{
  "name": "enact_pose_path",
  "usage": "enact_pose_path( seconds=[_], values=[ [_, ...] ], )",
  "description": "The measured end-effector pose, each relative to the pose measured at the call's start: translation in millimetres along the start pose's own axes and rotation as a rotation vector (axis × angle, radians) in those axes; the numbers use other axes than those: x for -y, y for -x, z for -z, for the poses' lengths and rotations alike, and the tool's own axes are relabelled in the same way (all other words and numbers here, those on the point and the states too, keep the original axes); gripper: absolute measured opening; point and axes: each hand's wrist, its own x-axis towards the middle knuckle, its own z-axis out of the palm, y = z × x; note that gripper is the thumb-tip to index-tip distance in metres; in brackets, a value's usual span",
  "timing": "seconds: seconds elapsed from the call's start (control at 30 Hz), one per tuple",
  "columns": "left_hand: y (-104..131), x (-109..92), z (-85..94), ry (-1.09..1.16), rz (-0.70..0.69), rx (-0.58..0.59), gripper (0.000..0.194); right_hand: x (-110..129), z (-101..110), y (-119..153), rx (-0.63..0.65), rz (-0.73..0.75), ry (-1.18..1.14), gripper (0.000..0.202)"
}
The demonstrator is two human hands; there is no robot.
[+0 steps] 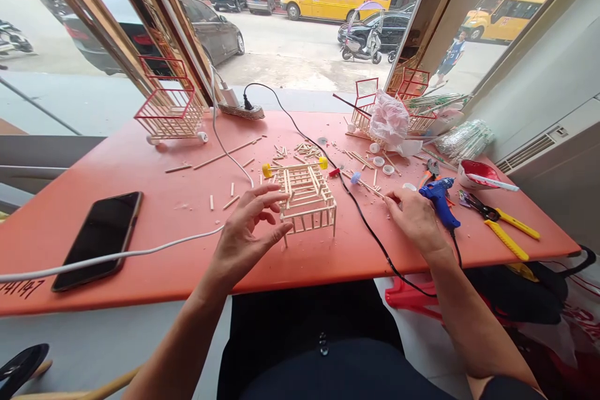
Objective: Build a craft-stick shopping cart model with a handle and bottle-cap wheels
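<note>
A small frame of glued wooden sticks (307,197) stands on the table in front of me, with a yellow cap wheel (267,170) at its far left and another yellow cap wheel (323,163) at its far right. My left hand (250,222) is at the frame's left side, fingers apart and curved; whether the fingertips touch it I cannot tell. My right hand (416,220) pinches the near end of a thin wooden stick (372,189). A pale blue cap (355,178) is at the stick's far end, and a red piece (334,172) lies close by.
A black cord (360,215) crosses the table between my hands. At right are a blue glue gun (440,200), yellow-handled pliers (506,231) and a red bowl (478,174). A phone (100,237) lies left. Red-rimmed stick carts (169,106) stand at the back; loose sticks (307,150) lie scattered.
</note>
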Motion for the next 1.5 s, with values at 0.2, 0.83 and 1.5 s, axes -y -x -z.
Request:
enact_pose_path(
  seconds=[0.2,0.83,1.5],
  values=[
    [-0.9,-1.2,-0.1,-0.063,-0.065,0.017,0.035,4.3,1.4,2.3,0.03,-0.006,0.046,0.018],
    [0.6,-4.4,-5.1,-0.065,-0.048,0.017,0.032,69.0,-5.4,44.8,0.152,0.283,-0.632,0.03],
    [-1.9,-38.6,4.4,-0.259,-0.067,-0.192,0.027,64.1,-3.7,2.6,0.017,0.402,-0.475,0.02]
  ],
)
